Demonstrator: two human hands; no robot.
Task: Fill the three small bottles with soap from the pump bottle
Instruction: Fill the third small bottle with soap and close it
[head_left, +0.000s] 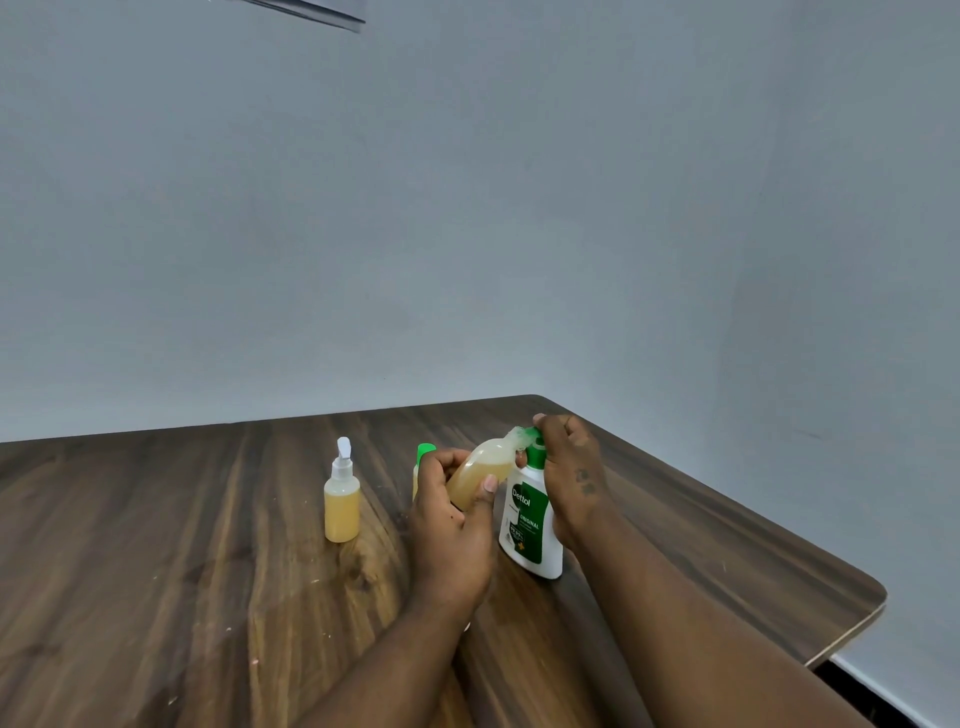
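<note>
Looking down from your head cam, your left hand (452, 525) has its fingers and thumb wrapped round a small bottle (480, 467). It's holding the bottle up off the table and tipped well over, so the neck points up and to the right. There's yellowish soap in it, most of the way up the body as far as I can see. The open neck sits right up against the green spout of the Dettol pump bottle (531, 525), with a bit of pale foamy stuff at the mouth.

Your right hand (569, 467) is up on top of that pump, fingers curled over the green pump head, and the palm and wrist run down the bottle's right side. The pump bottle is white with a green label. It's standing on the dark wood table (156, 571) and looks a touch tilted in this wide-angle shot.

Off to the left, well apart from your hands, a spray-top bottle (342, 499) stands upright on the table. It has its white spray head on and the same yellowish soap up to about the shoulder. Just behind your left hand there's a green-capped bottle (425, 453). Only the cap and a sliver of the side show, so I can't tell how full it is. The table's far corner sits against a plain grey-blue wall (467, 208).
</note>
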